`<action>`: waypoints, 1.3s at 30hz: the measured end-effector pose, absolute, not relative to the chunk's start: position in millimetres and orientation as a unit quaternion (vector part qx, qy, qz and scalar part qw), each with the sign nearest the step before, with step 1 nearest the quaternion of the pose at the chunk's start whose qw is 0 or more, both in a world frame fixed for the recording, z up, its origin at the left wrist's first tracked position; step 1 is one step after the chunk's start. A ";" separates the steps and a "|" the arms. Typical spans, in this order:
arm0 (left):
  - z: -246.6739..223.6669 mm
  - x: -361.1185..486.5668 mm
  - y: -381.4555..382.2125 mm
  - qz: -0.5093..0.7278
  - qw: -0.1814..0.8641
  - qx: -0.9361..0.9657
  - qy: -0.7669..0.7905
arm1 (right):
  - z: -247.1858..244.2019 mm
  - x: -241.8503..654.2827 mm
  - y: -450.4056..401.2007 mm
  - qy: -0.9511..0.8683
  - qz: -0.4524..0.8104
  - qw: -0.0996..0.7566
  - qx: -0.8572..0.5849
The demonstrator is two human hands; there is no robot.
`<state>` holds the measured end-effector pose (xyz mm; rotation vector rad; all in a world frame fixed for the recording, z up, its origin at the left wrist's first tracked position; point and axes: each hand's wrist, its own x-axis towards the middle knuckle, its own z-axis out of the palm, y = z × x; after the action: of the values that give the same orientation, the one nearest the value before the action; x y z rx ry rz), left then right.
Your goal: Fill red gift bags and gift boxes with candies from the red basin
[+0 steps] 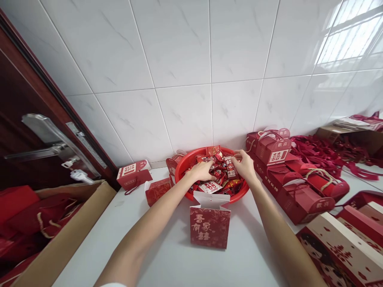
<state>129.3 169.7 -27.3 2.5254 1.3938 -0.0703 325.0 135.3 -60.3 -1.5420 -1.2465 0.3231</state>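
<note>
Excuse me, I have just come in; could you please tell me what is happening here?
The person's left hand and right hand are among wrapped sweets in a red basket; whether either grips one is unclear. A red gift box with an open top stands upright on the near side of the basket. More boxes are at the right.

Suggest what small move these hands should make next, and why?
Perhaps the right hand should lift a wrapped packet into the central red box: its top looks open, it stands just in front of the red basket, and both that hand and the left hand are among the packets.
</note>
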 end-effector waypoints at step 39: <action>-37.7 103.1 185.2 0.156 0.292 0.851 0.407 | -32.3 328.4 111.3 -0.586 0.166 0.568 -0.553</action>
<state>103.1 185.2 -37.7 2.2677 1.0858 0.4151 328.4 111.3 -32.3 -1.2995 -1.3766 0.3888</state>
